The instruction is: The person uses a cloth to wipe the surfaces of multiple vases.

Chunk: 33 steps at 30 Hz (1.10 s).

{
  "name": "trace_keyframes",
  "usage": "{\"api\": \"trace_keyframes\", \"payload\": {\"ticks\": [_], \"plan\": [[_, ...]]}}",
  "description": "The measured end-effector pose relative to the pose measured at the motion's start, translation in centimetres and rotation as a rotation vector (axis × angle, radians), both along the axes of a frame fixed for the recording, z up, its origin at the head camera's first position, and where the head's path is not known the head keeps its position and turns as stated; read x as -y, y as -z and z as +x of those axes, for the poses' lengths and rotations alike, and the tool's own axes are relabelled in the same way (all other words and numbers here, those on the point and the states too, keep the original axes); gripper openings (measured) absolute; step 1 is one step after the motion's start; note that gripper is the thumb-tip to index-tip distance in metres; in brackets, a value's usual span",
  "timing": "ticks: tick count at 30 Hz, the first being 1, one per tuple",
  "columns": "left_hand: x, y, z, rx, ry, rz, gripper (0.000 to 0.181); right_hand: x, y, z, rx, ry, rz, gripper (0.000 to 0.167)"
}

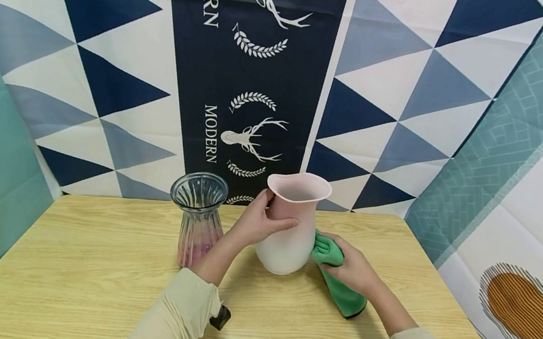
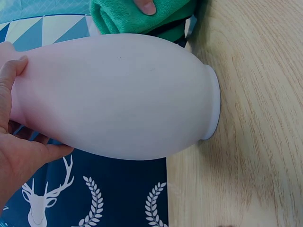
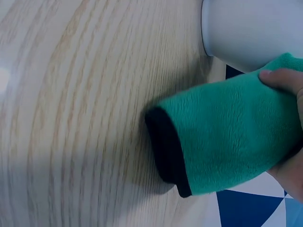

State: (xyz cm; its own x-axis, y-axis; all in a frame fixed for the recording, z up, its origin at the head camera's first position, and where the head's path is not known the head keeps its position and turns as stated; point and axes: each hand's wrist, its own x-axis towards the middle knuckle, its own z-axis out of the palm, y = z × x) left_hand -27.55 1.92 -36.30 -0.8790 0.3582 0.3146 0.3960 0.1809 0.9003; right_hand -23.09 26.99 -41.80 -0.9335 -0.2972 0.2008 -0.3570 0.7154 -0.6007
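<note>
A vase (image 1: 286, 247), pink at its wavy rim and fading to white below, stands on the wooden table. My left hand (image 1: 255, 222) grips its neck from the left, fingers and thumb spread round it. In the left wrist view the vase (image 2: 128, 94) shows its smooth pale body and ringed foot. My right hand (image 1: 354, 267) holds a folded green cloth (image 1: 344, 295) against the vase's right side. The cloth (image 3: 227, 132) has a black edge, seen in the right wrist view, and its lower end hangs close to the table.
Left of my left forearm stands a ribbed glass vase (image 1: 198, 200), bluish at the top and pink below, partly hidden by that arm. The wooden table (image 1: 80, 270) ends at a patterned backdrop (image 1: 122, 85) behind the vases. Another patterned sheet (image 1: 518, 227) hangs along the right side.
</note>
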Motion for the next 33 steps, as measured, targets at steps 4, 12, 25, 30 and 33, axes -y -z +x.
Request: {"api": "trace_keyframes", "payload": {"ticks": [4,12,25,30,33], "plan": [[0.0,0.0,0.0,0.004,-0.007,-0.009,0.070,-0.2,-0.1,0.1,-0.090,-0.009,0.148,0.064],[0.0,0.1,-0.1,-0.003,-0.002,-0.005,0.070,-0.7,0.0,0.4,-0.269,0.019,0.499,0.068],[0.1,-0.6,0.5,0.028,0.026,0.022,0.069,-1.7,2.1,0.0,-0.562,0.033,0.832,0.056],[0.3,-2.0,1.7,0.030,0.031,0.009,0.066,-1.8,3.2,0.0,-0.509,0.025,0.846,0.056],[0.2,-1.3,1.2,0.028,0.025,0.013,0.068,-1.8,3.8,0.1,-0.480,0.021,0.822,0.055]]}}
